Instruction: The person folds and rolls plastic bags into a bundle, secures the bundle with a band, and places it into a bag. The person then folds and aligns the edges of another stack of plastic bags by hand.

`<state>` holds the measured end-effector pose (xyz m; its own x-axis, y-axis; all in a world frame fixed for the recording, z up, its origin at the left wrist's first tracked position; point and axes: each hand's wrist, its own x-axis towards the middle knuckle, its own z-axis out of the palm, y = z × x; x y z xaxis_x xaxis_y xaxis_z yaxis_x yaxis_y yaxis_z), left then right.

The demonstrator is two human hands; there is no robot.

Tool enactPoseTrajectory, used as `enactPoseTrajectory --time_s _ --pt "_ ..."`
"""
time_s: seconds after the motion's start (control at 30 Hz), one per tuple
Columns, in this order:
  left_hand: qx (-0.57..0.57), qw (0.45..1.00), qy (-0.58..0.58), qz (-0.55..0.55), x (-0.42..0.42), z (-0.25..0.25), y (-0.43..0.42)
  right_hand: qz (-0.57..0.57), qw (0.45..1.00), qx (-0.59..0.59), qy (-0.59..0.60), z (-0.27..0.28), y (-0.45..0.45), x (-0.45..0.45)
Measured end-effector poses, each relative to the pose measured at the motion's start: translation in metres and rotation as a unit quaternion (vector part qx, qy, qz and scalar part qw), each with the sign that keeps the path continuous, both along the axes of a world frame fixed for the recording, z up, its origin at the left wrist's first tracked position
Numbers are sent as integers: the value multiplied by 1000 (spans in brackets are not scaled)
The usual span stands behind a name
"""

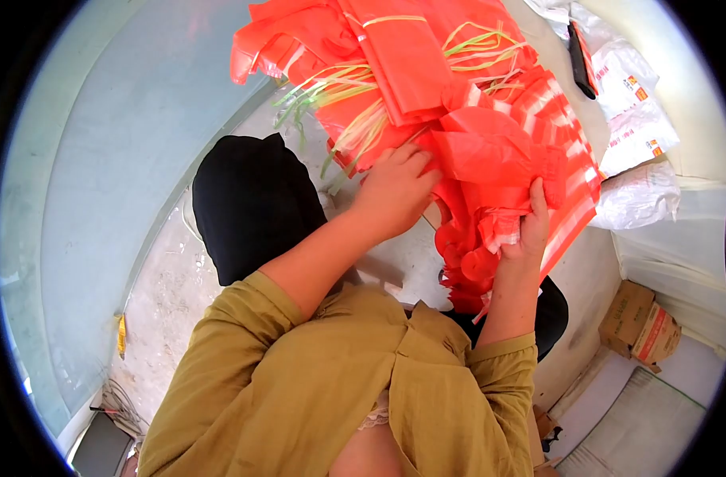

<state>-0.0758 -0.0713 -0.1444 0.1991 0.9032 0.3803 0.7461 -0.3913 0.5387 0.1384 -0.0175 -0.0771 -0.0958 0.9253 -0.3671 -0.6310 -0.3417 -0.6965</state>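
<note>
A bunch of folded red plastic bags (490, 155) hangs over my lap, its lower edges crumpled. My right hand (526, 226) grips this bunch from the right side, thumb on top. My left hand (395, 191) is at the bunch's left edge, with fingers curled and fingertips against the red plastic; what they pinch is partly hidden. Beyond my hands lies a pile of red bags (403, 60), some bound in bundles. Thin yellow-green plastic strips (351, 83) stick out among them. To the right, stacked bags (570, 159) show red and white stripes.
A black-edged flat object (582, 62), perhaps a phone, lies past the pile near white printed plastic sacks (629, 119). A cardboard box (640, 324) stands at right. Bluish panels (124, 143) rise on the left. My black-clothed knee (256, 207) is below the pile.
</note>
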Motion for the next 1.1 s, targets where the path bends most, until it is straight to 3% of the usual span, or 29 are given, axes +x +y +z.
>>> enactPoseTrajectory --time_s 0.13,0.23,0.33,0.43,0.53,0.73,0.93,1.03,1.1 --pt "-170 981 -60 -77 18 8 -12 9 1000 -5 12 0 2 3" --pt "-252 932 -255 -42 36 1 -26 5 1000 -3 0 -1 3 4" --pt "-406 721 -560 -33 48 -8 -32 -3 1000 -8 -10 0 3 1" --pt "-471 543 -695 27 49 -10 -31 -7 1000 -12 -12 1 3 0" --pt "-475 489 -731 32 51 4 -33 -4 1000 -13 -6 -1 4 1" --pt "-482 511 -712 -10 56 1 -31 0 1000 -20 -3 1 4 1" --pt "-438 612 -658 -10 62 0 -30 1 1000 -21 3 2 5 1" --pt "-420 621 -661 42 68 14 -38 -2 1000 -22 -5 4 5 1" --pt "-434 585 -685 29 66 28 -41 -2 1000 -21 -9 4 6 1"
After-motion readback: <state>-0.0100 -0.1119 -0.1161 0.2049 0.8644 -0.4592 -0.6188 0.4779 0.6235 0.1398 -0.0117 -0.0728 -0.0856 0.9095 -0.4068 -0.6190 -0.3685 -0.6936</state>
